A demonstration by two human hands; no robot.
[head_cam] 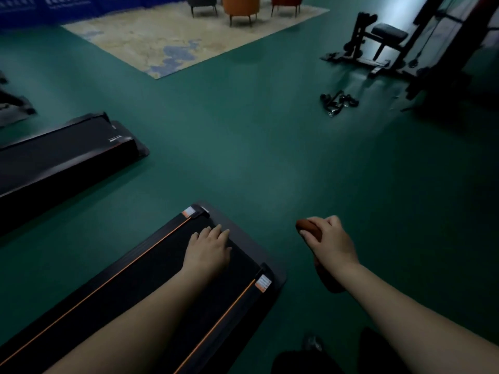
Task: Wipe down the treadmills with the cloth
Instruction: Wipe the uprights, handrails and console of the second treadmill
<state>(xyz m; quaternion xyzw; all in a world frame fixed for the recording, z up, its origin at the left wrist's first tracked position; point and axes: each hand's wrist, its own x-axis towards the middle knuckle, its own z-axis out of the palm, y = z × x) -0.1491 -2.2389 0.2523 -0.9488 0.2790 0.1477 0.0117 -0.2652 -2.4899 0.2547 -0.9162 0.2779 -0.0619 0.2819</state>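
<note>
The room is dim, so much of what I see is murky. My cloth [310, 229] is mostly hidden under my right hand [330, 242]; only a brown bulge shows past my fingers [314, 220], and a darker fold hangs below my wrist, hard to tell from shadow. My right fingers curl round it, thumb underneath, holding it above the green floor [243, 157], just beside the near treadmill [151, 279] and not touching it. That treadmill runs out of view at the bottom left, and my forearm covers part of its belt. My left hand [208, 249] lies flat on the belt near its far end, fingers straight and relaxed, gripping nothing. A second treadmill [62, 157] at left is cut off by the frame edge. Far right, a weight machine [391, 47] is mostly shadow.
</note>
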